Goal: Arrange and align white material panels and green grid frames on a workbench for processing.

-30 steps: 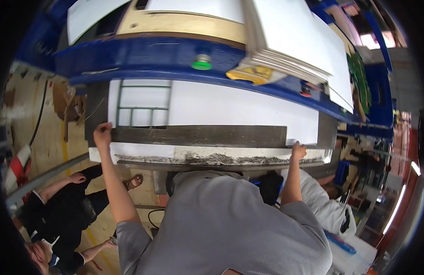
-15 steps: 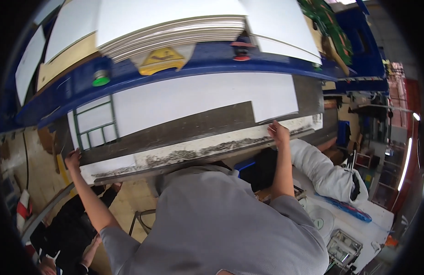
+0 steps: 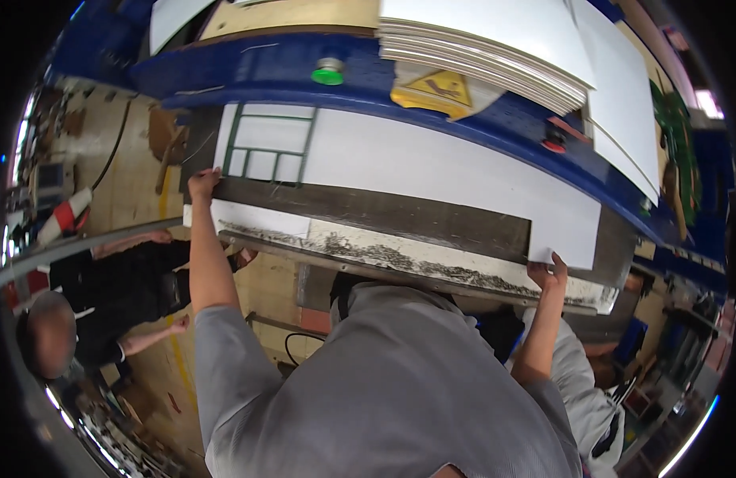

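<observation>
The dark green thin-barred rectangular frame [image 3: 273, 150], at the left end of the sheet, is divided into compartments: one wide compartment above and smaller ones below. White surface shows inside them. Whether the frame lies on the sheet or forms part of it cannot be told. The bulky white sack-like bundle [image 3: 577, 370], lower right of the frame, is partly covered by the right arm; its contents cannot be made out.

The long white flat sheet [image 3: 432, 167] spans the centre of the picture on the dark grey flat worktop [image 3: 463, 227], with a tab extending downward at its right end. Its upper edge meets the blue painted metal beam [image 3: 232, 76]; any portion beneath the beam is hidden. The stack of white flat panels [image 3: 495, 36] is cut off by the upper edge. The co-worker in dark clothing [image 3: 137, 283], lower left, is partly screened by a rail.

Left hand [image 3: 202, 185]: fingertips nearly closed, pinching the lower-left corner of the sheet. Right hand [image 3: 549, 273]: touches the lower edge of the tab, thumb and fingers slightly apart; whether it grips cannot be told.
</observation>
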`<act>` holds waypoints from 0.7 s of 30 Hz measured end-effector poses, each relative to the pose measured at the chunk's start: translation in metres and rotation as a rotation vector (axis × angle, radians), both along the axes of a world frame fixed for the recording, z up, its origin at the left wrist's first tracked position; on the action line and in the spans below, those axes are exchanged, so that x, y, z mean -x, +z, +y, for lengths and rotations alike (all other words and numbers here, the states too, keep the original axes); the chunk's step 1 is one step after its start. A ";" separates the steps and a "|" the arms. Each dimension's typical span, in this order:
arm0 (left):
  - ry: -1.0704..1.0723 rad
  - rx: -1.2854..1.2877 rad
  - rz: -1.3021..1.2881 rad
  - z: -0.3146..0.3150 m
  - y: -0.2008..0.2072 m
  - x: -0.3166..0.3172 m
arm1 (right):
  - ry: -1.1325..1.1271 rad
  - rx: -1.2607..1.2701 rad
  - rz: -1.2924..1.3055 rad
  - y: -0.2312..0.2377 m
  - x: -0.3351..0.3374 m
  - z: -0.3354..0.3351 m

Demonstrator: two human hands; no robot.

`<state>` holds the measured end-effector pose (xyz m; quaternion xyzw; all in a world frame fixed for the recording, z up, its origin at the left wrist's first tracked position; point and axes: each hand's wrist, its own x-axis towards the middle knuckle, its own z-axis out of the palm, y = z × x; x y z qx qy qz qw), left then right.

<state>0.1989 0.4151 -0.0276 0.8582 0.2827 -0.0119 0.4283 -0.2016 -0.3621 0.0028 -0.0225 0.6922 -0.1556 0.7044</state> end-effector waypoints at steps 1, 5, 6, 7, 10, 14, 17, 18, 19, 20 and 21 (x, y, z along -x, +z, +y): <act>-0.003 -0.017 0.017 -0.009 0.004 -0.002 | 0.035 0.037 0.023 -0.004 0.001 0.000; -0.069 -0.016 -0.012 -0.030 0.015 -0.011 | 0.256 0.264 0.011 -0.046 0.036 -0.023; -0.067 -0.018 -0.009 -0.028 0.013 -0.006 | 0.260 0.262 0.013 -0.049 0.046 -0.016; -0.050 -0.019 -0.046 -0.019 0.012 0.000 | 0.204 0.273 0.049 -0.049 0.044 -0.003; -0.078 -0.030 -0.144 -0.003 0.002 0.006 | 0.224 0.238 -0.028 -0.052 0.062 0.022; -0.209 0.125 -0.224 -0.011 0.002 0.015 | 0.158 0.431 -0.018 -0.077 0.092 -0.023; -0.314 0.063 -0.206 -0.020 0.010 0.027 | 0.522 0.435 0.257 -0.036 0.090 -0.007; -0.364 0.001 -0.144 -0.026 0.018 0.025 | 0.621 0.524 0.524 -0.025 0.094 -0.002; -0.359 0.010 -0.146 -0.030 0.028 0.027 | 0.906 0.930 1.024 -0.026 0.089 0.006; -0.467 -0.200 -0.238 -0.035 0.039 0.030 | 1.161 1.333 1.542 -0.030 0.085 0.019; -0.555 -0.442 -0.318 -0.031 0.046 0.040 | 1.204 1.366 1.297 -0.023 0.036 0.059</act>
